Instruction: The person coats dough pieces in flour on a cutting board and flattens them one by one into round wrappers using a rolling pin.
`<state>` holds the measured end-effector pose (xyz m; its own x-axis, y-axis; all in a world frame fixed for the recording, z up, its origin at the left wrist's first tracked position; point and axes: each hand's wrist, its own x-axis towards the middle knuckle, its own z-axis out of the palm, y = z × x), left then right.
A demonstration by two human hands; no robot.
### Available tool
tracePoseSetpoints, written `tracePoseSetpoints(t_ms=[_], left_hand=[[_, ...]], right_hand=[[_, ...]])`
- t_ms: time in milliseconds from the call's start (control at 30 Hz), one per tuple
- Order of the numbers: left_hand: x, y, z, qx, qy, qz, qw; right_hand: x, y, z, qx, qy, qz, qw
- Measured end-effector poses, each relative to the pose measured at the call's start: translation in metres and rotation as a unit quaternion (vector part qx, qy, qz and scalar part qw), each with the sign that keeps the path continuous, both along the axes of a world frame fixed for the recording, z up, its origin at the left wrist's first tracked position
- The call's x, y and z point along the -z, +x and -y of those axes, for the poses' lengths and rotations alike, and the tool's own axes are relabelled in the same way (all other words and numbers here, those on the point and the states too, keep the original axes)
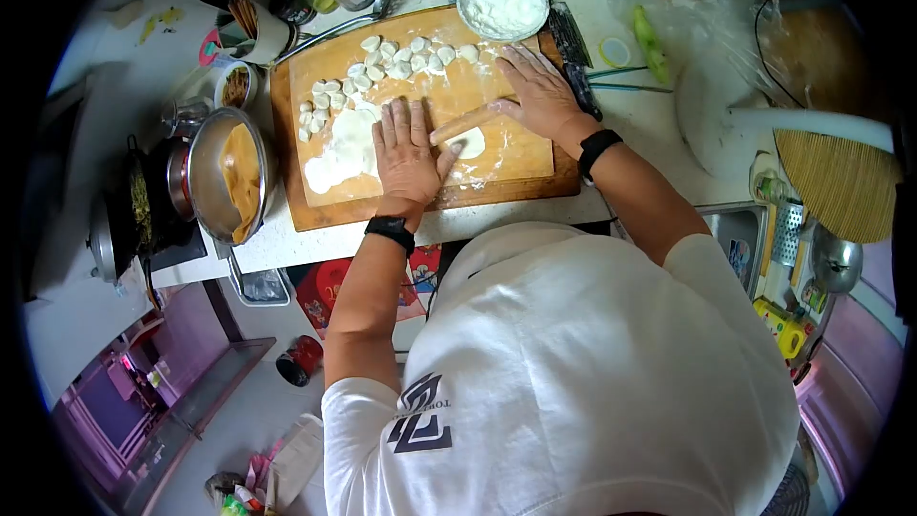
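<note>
My left hand (408, 158) lies flat with fingers stretched out, at the right edge of a patch of rolled dough wrappers (342, 153). Its thumb points toward the near end of a thin wooden rolling pin (468, 122). The pin's far end meets my right hand (540, 96) at the thumb and palm, and that hand's fingers are spread forward on the board. A round dough wrapper (469, 143) lies just below the pin. Small dough pieces (401, 62) dusted with flour are scattered along the back and left of the wooden board (516, 167).
Behind the board stands a bowl of flour (503, 6). A ladle (382, 0) lies at the back left. A metal bowl (205, 182) holding something tan stands left. Chopsticks (630, 88), a green vegetable (650, 43) and plastic bags are on the right, with a sink (735, 239) nearer me.
</note>
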<state>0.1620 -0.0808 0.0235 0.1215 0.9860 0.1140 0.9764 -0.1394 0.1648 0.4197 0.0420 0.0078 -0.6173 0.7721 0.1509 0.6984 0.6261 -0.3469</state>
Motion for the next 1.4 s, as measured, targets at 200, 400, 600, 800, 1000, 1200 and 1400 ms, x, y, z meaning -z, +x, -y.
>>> tracePoseSetpoints(t_ms=[200, 400, 600, 800, 1000, 1200, 1400], left_hand=[[-0.015, 0.013, 0.056, 0.064, -0.073, 0.027, 0.995], [-0.001, 0.006, 0.004, -0.024, -0.041, -0.026, 0.999], [-0.021, 0.019, 0.063, 0.051, -0.124, -0.004, 0.991], [-0.025, 0.015, 0.011, 0.021, -0.009, 0.133, 0.991], [0.014, 0.035, -0.019, -0.134, -0.032, 0.085, 0.987], [-0.045, 0.028, -0.021, -0.089, 0.031, 0.215, 0.972], [-0.017, 0.021, -0.024, 0.051, 0.089, 0.171, 0.98]], right_hand=[[-0.004, 0.035, 0.045, -0.063, -0.013, 0.007, 0.998], [0.002, 0.001, -0.005, 0.021, 0.029, 0.011, 0.999], [-0.011, 0.035, 0.043, -0.051, 0.0, -0.011, 0.999], [-0.01, 0.038, 0.035, -0.106, -0.002, -0.055, 0.993], [-0.03, 0.036, 0.067, -0.142, -0.003, -0.077, 0.987], [-0.025, 0.045, 0.085, -0.102, -0.028, -0.091, 0.99], [-0.029, 0.045, 0.085, -0.086, -0.018, -0.09, 0.992]])
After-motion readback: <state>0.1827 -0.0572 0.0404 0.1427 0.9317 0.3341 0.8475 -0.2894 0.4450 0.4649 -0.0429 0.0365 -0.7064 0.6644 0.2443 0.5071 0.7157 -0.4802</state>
